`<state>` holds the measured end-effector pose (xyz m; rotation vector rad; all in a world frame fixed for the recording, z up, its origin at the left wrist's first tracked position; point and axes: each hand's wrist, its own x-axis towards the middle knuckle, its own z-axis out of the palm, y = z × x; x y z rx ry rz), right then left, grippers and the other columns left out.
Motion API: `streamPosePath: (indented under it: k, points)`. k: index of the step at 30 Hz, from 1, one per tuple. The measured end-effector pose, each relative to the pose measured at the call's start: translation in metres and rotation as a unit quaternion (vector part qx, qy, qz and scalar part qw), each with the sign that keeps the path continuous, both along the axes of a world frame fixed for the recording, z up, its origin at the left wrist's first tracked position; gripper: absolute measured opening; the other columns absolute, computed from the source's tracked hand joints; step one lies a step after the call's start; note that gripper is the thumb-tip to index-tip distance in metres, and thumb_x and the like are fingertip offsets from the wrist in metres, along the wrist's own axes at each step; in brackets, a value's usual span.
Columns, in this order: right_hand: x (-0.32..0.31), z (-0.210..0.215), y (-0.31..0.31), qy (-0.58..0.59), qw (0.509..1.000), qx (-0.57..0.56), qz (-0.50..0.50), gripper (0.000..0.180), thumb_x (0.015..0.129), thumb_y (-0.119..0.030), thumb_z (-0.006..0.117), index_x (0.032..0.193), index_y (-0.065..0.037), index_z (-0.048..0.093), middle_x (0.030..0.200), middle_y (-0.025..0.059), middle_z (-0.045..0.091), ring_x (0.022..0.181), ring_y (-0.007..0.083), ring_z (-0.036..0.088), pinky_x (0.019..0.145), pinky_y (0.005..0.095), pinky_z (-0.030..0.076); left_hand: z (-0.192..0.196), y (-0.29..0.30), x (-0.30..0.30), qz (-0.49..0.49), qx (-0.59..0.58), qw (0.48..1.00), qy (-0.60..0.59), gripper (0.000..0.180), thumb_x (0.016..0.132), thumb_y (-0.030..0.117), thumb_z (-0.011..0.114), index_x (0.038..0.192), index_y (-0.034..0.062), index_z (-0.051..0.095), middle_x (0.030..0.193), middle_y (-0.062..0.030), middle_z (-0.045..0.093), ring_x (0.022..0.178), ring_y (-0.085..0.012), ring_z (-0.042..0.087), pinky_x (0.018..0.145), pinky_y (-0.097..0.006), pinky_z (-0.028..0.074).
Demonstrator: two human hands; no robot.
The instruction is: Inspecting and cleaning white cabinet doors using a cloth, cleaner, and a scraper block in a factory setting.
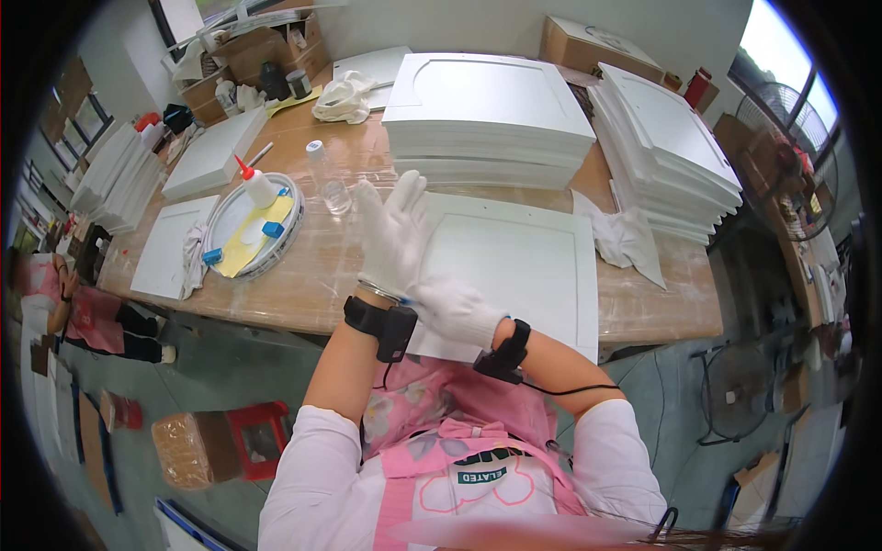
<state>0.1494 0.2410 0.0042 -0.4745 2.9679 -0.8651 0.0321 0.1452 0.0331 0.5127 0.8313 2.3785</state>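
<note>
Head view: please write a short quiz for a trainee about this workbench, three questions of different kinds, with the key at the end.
1. True or false: both hands wear white gloves.
2. Multiple choice: what lies directly under the hands? A) a round tray B) a flat white panel C) a cardboard box
3. Fill in: the glue bottle with the red tip rests on the round ____.

Key
1. True. The left hand is raised with fingers spread; the right hand reaches across to its wrist.
2. B, the flat white panel on the wooden table.
3. Tray: the glue bottle rests on the round tray, beside a clear plastic bottle.
</note>
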Motion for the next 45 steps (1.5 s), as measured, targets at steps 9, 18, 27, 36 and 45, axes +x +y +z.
streamPosePath:
  k: [9,18,27,36,45]
  points:
    - [-0.009,0.013,0.015,-0.05,0.936,-0.312,-0.154,0.043,0.1,-0.039,0.052,0.109,0.0,0.066,0.091,0.0093,0.068,0.086,0.0201,0.063,0.08,0.0336,0.049,-0.03,0.018,-0.003,0.272,-0.483,0.756,0.348,0.1,0.092,0.068,0.045,0.156,-0.0007,0.012,0.16,-0.0309,0.012,0.151,-0.0372,0.01,0.12,-0.035,0.014]
    - [-0.012,0.008,0.017,-0.125,0.928,-0.327,-0.126,0.043,0.095,-0.04,0.056,0.106,0.0,0.067,0.087,0.0138,0.069,0.081,0.0256,0.064,0.076,0.0362,0.049,-0.022,0.017,0.009,0.323,-0.54,0.719,0.294,0.115,0.081,0.068,0.062,0.157,0.0015,0.007,0.16,-0.032,0.005,0.152,-0.0388,0.006,0.121,-0.038,0.013]
    - [-0.021,0.009,0.023,-0.084,0.944,-0.308,-0.085,0.03,0.099,-0.027,0.055,0.098,0.001,0.068,0.085,0.0028,0.066,0.077,0.0104,0.058,0.073,0.028,0.049,-0.046,0.021,-0.011,0.032,-0.203,0.978,-0.024,0.082,0.096,0.056,0.052,0.149,-0.0006,0.028,0.15,-0.0241,0.035,0.137,-0.0399,0.04,0.113,-0.042,0.034]
    - [-0.002,0.01,0.023,-0.072,0.916,-0.393,0.015,0.039,0.104,-0.036,0.047,0.115,-0.008,0.072,0.095,0.0057,0.072,0.088,0.0127,0.063,0.082,0.0299,0.051,-0.024,0.01,0.006,-0.007,0.022,0.972,-0.233,0.069,0.099,0.056,0.044,0.142,0.0015,0.039,0.136,-0.019,0.051,0.128,-0.0373,0.049,0.109,-0.058,0.037]
    - [0.01,-0.003,0.013,-0.146,0.868,-0.474,0.027,0.052,0.106,-0.045,0.038,0.124,-0.008,0.069,0.099,0.004,0.07,0.087,0.0131,0.058,0.081,0.0288,0.049,-0.022,0.006,0.008,-0.012,0.207,0.96,-0.189,0.06,0.099,0.052,0.048,0.134,0.0025,0.051,0.132,-0.0203,0.058,0.127,-0.0391,0.052,0.113,-0.06,0.034]
